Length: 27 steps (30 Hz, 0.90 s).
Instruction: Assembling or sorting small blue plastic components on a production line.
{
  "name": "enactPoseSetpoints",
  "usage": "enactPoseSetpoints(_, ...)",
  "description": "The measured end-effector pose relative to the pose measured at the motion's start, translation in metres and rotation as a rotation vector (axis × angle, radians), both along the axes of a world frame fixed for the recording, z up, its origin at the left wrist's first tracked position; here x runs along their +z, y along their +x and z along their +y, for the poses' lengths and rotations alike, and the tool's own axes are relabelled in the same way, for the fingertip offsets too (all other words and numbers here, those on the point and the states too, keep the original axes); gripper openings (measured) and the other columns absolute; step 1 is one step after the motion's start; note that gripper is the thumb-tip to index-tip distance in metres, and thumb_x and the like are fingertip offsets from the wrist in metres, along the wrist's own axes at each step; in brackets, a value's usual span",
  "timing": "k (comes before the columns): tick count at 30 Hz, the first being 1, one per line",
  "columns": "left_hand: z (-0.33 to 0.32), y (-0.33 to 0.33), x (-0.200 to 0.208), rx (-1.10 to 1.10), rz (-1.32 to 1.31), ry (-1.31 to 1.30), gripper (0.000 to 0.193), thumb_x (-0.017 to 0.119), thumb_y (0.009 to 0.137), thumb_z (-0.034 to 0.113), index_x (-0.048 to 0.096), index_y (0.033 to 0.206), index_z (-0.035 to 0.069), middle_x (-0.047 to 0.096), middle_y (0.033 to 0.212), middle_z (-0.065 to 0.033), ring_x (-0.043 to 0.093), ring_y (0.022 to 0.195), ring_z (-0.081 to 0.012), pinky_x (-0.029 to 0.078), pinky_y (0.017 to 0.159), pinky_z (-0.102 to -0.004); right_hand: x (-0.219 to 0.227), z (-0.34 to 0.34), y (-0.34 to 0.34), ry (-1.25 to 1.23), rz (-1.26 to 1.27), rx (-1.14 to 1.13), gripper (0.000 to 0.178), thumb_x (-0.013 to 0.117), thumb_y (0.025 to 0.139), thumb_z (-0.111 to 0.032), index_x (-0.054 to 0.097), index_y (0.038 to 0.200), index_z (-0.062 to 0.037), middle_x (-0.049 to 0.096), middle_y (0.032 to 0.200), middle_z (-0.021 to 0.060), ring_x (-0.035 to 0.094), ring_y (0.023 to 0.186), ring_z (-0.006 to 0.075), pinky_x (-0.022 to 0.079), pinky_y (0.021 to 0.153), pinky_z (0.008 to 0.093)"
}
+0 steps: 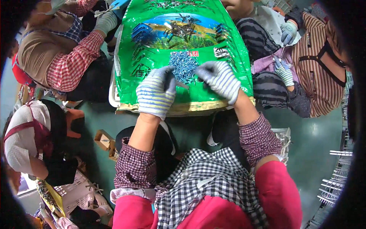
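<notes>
A heap of small blue and silver pin-like pieces [183, 68] lies on a green printed sack [152, 57] in front of me. Both my hands wear white knit gloves with blue and yellow stripes. At the heap's near left edge is my left hand [156, 91], its fingers curled and drawn together. A thin pale sliver [182, 84] shows beside its fingertips; whether it is held I cannot tell. My right hand [222, 81] touches the heap's right side with thumb and fingers pinched. Whatever sits between the fingertips is too small to make out.
Dark metal parts [183, 28] lie farther up the sack. A white tray rim [113, 93] shows along its left edge. Gloved co-workers sit at both sides. A cardboard box [103, 139] and an orange stool [74, 122] stand left; racked metal parts [331, 191] line the right.
</notes>
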<state>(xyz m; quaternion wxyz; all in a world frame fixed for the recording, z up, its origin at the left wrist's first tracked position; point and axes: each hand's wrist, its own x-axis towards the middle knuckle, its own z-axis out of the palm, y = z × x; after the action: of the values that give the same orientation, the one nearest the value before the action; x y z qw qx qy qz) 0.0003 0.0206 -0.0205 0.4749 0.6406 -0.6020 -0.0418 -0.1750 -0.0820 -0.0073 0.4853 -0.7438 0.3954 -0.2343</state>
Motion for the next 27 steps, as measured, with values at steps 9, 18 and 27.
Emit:
enactPoseSetpoints(9,-0.006,0.002,-0.013,0.000,0.494,0.041,0.020,0.060,0.083,0.005,0.061,0.102,0.000,0.062,0.085,-0.0030,0.055,0.075,-0.0076,0.047,0.070,-0.0232,-0.012,0.004,0.006,-0.417,0.459,0.133,0.022,0.062,0.077,-0.027,0.067,0.089,-0.0086,0.065,0.088,0.0139,0.062,0.083,0.0304,0.049,0.074,0.0401)
enactPoseSetpoints(18,-0.013,-0.009,-0.005,0.068,-0.265,0.481,0.029,0.059,0.080,0.022,0.059,0.108,0.016,0.061,0.096,-0.0130,0.059,0.090,-0.0315,0.047,0.079,-0.0390,-0.011,0.005,0.017,-0.451,0.611,0.098,0.016,0.058,0.077,-0.024,0.064,0.081,-0.0094,0.063,0.081,0.0177,0.060,0.078,0.0339,0.048,0.071,0.0435)
enactPoseSetpoints(27,-0.007,0.009,-0.014,-0.005,-0.002,0.244,0.033,0.057,0.079,0.013,0.055,0.111,0.008,0.059,0.094,-0.0179,0.057,0.087,-0.0347,0.046,0.076,-0.0409,-0.024,-0.004,0.003,-0.504,0.214,0.074,0.014,0.060,0.076,-0.011,0.064,0.088,-0.0065,0.063,0.081,0.0166,0.061,0.074,0.0315,0.049,0.068,0.0395)
